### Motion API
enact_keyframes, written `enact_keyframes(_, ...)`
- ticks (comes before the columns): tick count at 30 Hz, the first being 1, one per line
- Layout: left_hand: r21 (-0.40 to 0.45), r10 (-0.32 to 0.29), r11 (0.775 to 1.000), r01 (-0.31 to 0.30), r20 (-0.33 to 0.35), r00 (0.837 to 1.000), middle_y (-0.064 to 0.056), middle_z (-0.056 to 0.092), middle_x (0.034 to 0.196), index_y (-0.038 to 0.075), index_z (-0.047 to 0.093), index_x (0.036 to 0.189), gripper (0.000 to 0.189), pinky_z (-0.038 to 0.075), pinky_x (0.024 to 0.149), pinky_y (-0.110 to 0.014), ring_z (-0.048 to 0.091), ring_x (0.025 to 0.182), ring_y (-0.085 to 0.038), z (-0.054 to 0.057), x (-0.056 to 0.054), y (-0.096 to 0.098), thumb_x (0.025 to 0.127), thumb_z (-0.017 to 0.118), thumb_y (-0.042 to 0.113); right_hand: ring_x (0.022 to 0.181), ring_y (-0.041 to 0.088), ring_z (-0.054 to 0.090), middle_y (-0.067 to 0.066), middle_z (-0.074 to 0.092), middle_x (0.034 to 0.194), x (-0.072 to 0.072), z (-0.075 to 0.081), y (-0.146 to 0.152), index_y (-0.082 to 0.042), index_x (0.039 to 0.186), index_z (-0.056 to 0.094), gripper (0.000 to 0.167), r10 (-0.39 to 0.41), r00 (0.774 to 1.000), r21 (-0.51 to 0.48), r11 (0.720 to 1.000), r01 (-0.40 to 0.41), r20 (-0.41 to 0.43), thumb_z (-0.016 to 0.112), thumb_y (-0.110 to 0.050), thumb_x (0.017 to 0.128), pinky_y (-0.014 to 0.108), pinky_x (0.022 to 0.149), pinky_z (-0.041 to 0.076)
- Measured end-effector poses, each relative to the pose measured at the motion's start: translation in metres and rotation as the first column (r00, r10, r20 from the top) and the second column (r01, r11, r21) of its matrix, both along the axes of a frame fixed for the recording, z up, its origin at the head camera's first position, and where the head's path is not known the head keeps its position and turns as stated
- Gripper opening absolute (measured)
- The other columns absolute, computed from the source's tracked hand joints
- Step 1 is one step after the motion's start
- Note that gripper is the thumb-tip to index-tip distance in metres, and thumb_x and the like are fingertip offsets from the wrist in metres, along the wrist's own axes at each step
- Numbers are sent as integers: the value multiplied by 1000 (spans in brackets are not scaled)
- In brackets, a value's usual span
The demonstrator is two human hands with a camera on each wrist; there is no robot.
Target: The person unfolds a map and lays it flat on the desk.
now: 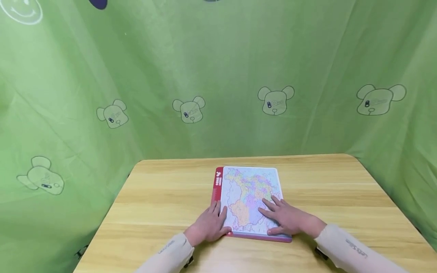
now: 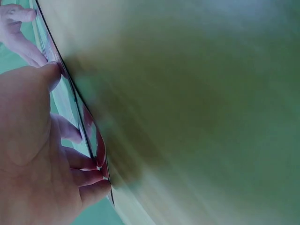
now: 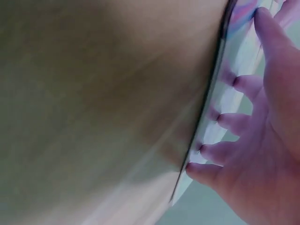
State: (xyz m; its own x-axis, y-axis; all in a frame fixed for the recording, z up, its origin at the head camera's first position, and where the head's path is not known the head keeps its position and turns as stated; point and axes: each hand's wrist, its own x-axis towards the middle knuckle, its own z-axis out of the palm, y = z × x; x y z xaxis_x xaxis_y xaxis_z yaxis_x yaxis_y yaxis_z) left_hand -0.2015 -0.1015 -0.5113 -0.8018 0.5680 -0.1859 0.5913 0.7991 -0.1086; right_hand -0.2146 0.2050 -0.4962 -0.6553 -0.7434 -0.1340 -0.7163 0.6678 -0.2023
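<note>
A flat map panel (image 1: 250, 197) with a pale border and pastel regions lies on a red-edged board (image 1: 217, 185) of similar size. The red strip, with white print, shows along the left side. My left hand (image 1: 209, 224) rests at the lower left, fingers on the edges of both layers and thumb near the bottom corner. Spread over the lower right of the map is my right hand (image 1: 288, 218), its fingertips touching the surface. In the left wrist view, the left fingers (image 2: 77, 136) reach the thin stacked edges. The right wrist view shows the right fingertips (image 3: 199, 149) on the panel.
The boards lie on a light wood-grain table (image 1: 164, 197) with rounded far corners. A green curtain (image 1: 225, 57) printed with bear heads hangs behind it and along both sides.
</note>
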Motion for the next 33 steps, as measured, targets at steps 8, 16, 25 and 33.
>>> enact_keyframes(8,7,19,1000,-19,1,1000,-22,27,150,6,30,148,76,26,111,-38,24,139,-32,-2,-2,-9,95,30,61,133,55,16,26,24,150,-8,-6,-8,-7,145,38,74,9,1000,-23,1000,-9,-4,49,-57,91,66,103,22)
enact_keyframes(16,35,54,998,-55,26,998,-22,25,151,7,28,149,76,26,111,-39,23,139,-33,-4,-9,-24,95,31,61,133,55,16,26,24,150,-16,-7,-23,-8,145,38,73,15,1000,-21,1000,-15,-10,50,-56,91,65,104,20)
enact_keyframes(25,44,80,996,-82,49,996,-21,24,152,7,28,149,76,25,111,-40,22,140,-32,-4,-14,-41,95,33,61,132,55,17,26,24,150,-25,-4,-41,-8,145,38,73,24,1000,0,1000,-24,-16,51,-55,90,65,105,21)
enact_keyframes(33,62,93,993,-97,64,994,-21,23,152,6,29,149,77,23,112,-40,21,140,-33,-5,-18,-58,95,35,60,134,53,17,24,23,151,-31,-3,-60,-10,145,38,74,11,1000,25,1000,-10,-9,51,-57,90,64,105,21)
